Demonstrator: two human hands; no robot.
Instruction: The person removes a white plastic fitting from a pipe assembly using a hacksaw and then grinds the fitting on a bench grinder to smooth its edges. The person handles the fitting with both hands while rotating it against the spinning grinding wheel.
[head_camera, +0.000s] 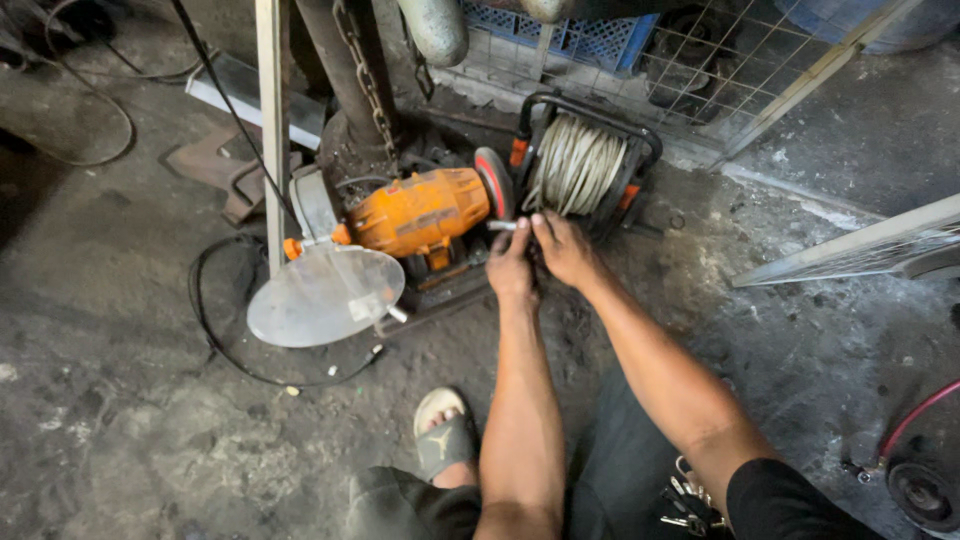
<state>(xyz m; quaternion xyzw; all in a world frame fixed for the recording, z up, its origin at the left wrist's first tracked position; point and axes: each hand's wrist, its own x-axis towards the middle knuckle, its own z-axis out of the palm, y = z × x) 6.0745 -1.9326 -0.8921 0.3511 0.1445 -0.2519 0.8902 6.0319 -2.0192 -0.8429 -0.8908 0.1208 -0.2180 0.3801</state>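
Note:
An orange bench grinder (418, 212) sits on the dirty floor with a dark grinding wheel (494, 182) at its right end. My left hand (512, 267) and my right hand (566, 250) are side by side just right of the wheel. Together they pinch a small silvery metal piece (503, 226) and hold it against the wheel. A round clear guard (325, 295) hangs at the grinder's left end.
A cable reel (580, 165) wound with pale cord stands right behind my hands. A black cable (215, 330) loops on the floor at left. A metal post (270, 130), a chain (365, 80), a wire mesh panel (720, 70) and a blue crate (590, 35) stand behind. My sandalled foot (443, 435) rests below.

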